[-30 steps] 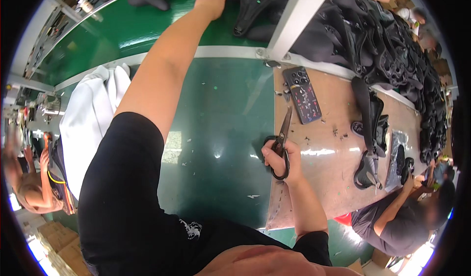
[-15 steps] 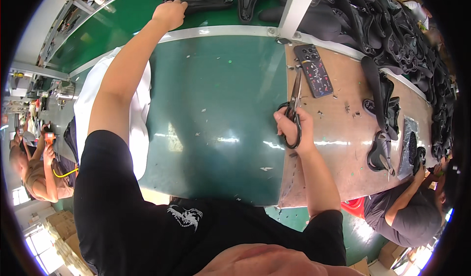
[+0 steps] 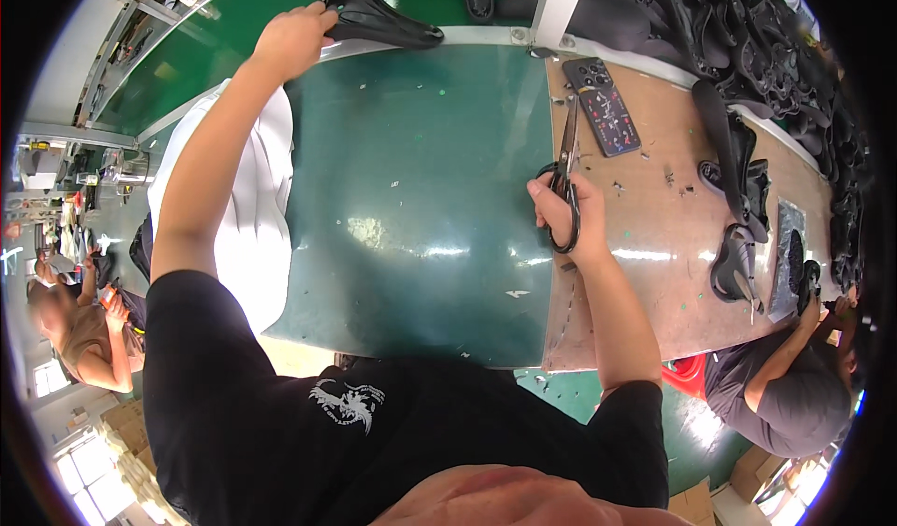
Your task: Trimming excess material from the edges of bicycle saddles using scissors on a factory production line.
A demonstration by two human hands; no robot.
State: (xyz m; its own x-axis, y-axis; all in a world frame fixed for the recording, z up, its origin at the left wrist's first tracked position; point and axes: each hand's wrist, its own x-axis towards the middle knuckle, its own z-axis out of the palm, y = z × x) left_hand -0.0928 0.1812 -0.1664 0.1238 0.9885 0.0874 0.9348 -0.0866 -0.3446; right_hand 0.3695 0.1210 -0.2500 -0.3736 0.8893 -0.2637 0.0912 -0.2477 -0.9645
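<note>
My left hand reaches to the far left and grips the wide end of a black bicycle saddle. Its underside faces up, and its narrow nose points right over the metal rail. My fingertips are partly hidden behind the saddle's edge. In my right hand, right of centre above the worktable, is a pair of black-handled scissors. The blades point away from me and look nearly closed. Just beyond their tips lies a dark patterned phone.
White cloth drapes under my left forearm. A metal post rises from the rail. Many saddles pile up at the far right; a few lie on the brown board. One person sits at right, another at left.
My left hand has drawn the saddle toward me from the green surface beyond the rail, so its nose now overlaps the rail. The scissors stay in my right hand.
</note>
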